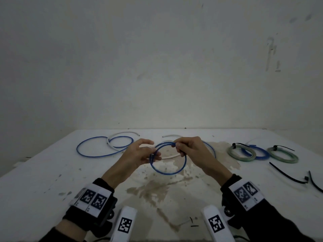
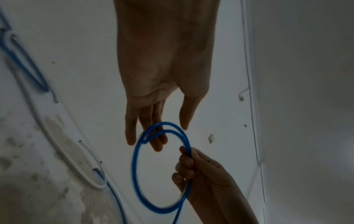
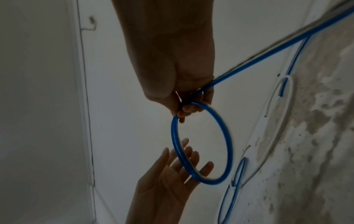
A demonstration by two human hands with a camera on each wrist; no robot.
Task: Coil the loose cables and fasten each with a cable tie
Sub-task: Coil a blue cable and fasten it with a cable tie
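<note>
A blue cable (image 1: 167, 172) is wound into a small double loop held above the table. My right hand (image 1: 176, 145) pinches the top of the loop, with its fingers curled round the strands (image 3: 228, 136). The free length runs from that hand off to the right (image 3: 287, 47). On the loop's left side my left hand (image 1: 150, 151) is open; its straight fingers (image 2: 155, 141) touch the loop (image 2: 138, 174). Two black cable ties (image 1: 288, 175) lie at the right. Another loose blue cable (image 1: 90, 154) and a white cable (image 1: 122, 133) lie at the back left.
Three tied coils sit at the back right: a green one (image 1: 241, 154), a blue one (image 1: 258, 154) and another green one (image 1: 283, 155). A white cable (image 1: 169, 156) lies under the loop. The stained white table (image 1: 157, 193) ends at a wall behind.
</note>
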